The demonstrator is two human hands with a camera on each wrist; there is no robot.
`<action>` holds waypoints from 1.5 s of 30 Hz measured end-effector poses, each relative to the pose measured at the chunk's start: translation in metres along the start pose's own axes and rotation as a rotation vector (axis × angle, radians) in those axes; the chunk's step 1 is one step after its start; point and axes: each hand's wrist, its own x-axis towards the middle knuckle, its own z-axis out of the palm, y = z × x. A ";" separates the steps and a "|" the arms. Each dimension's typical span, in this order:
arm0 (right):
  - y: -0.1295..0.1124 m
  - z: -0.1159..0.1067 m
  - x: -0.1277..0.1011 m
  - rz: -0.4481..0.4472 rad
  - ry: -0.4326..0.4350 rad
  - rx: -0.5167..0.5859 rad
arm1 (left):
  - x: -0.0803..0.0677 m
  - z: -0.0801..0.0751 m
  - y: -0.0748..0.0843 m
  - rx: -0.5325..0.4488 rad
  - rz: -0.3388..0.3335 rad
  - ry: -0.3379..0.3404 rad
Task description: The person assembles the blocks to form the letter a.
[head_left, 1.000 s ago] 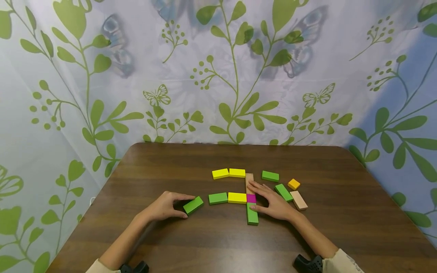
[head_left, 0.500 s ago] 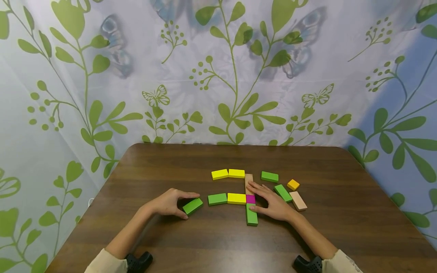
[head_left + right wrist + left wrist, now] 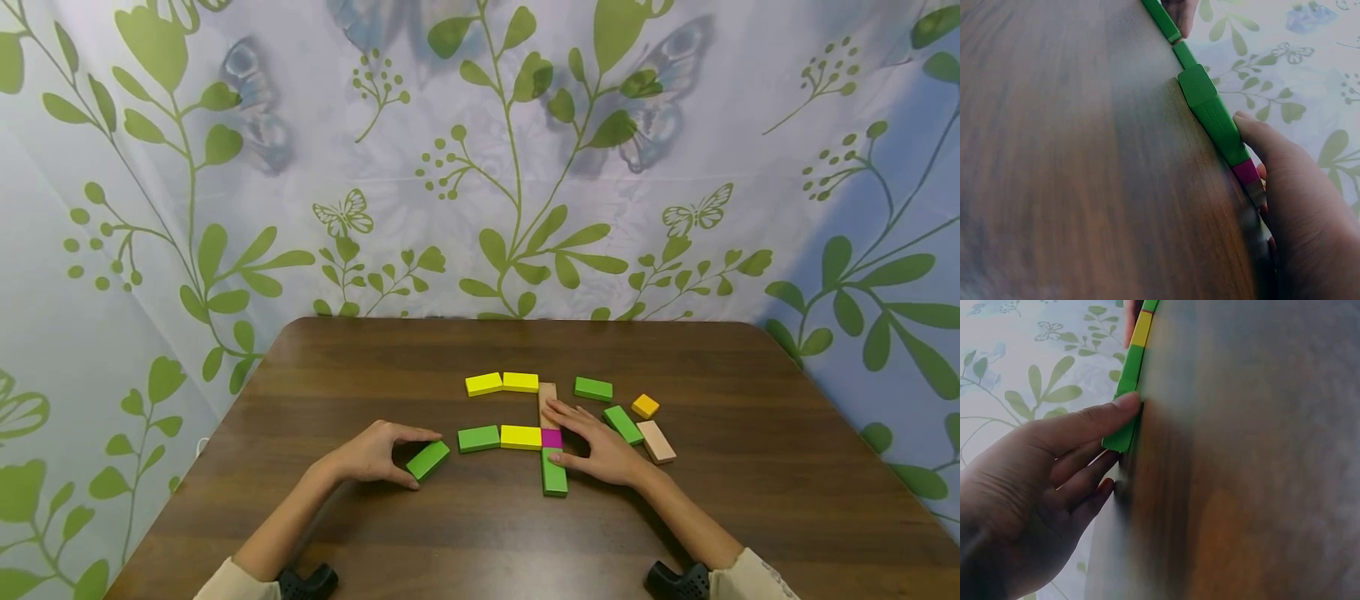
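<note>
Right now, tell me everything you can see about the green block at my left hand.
The green block is a flat, plain rectangular piece, painted and seemingly wooden. It lies flat on the brown table, set at an angle, left of the green and yellow row and apart from it. The left hand pinches it, thumb on its far edge and a fingertip on its near edge.

Seen from above: dark wooden table [image 3: 480, 533] against a leaf-and-butterfly backdrop [image 3: 480, 167]. Left hand [image 3: 372, 454] curled around a tilted green block [image 3: 427, 460], thumb and forefinger at its ends. Right hand [image 3: 596, 446] resting flat beside a column of tan block [image 3: 547, 392], magenta block [image 3: 551, 437] and green upright block [image 3: 554, 475]. Nearby, a green-and-yellow row [image 3: 500, 437] and two yellow blocks [image 3: 502, 383].
</note>
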 end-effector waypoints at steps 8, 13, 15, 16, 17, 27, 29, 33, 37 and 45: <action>0.000 0.001 0.000 0.002 -0.002 -0.006 | -0.002 0.004 -0.003 -0.022 -0.005 0.028; 0.000 0.000 0.000 -0.003 0.003 -0.003 | -0.001 0.012 -0.006 0.033 0.017 0.099; 0.000 0.000 0.000 -0.001 0.005 -0.007 | -0.001 0.014 -0.005 0.045 0.026 0.115; 0.000 0.000 0.000 0.004 0.006 -0.007 | -0.001 0.014 -0.005 0.046 0.031 0.118; 0.000 0.000 0.000 0.008 0.006 -0.007 | -0.002 0.014 -0.005 0.048 0.041 0.117; -0.001 0.000 0.000 0.025 0.006 0.004 | -0.007 0.009 -0.004 -0.114 0.068 0.014; -0.002 -0.001 0.001 0.022 0.005 0.005 | -0.007 0.008 0.001 -0.113 0.081 0.034; -0.003 -0.001 0.001 0.015 -0.002 0.005 | -0.008 0.008 0.016 -0.118 0.076 0.109; -0.002 -0.001 0.001 0.015 0.000 0.002 | -0.006 0.015 0.019 -0.104 0.030 0.155; -0.001 0.000 0.002 0.020 -0.004 0.011 | -0.001 0.027 -0.002 -0.058 0.050 0.165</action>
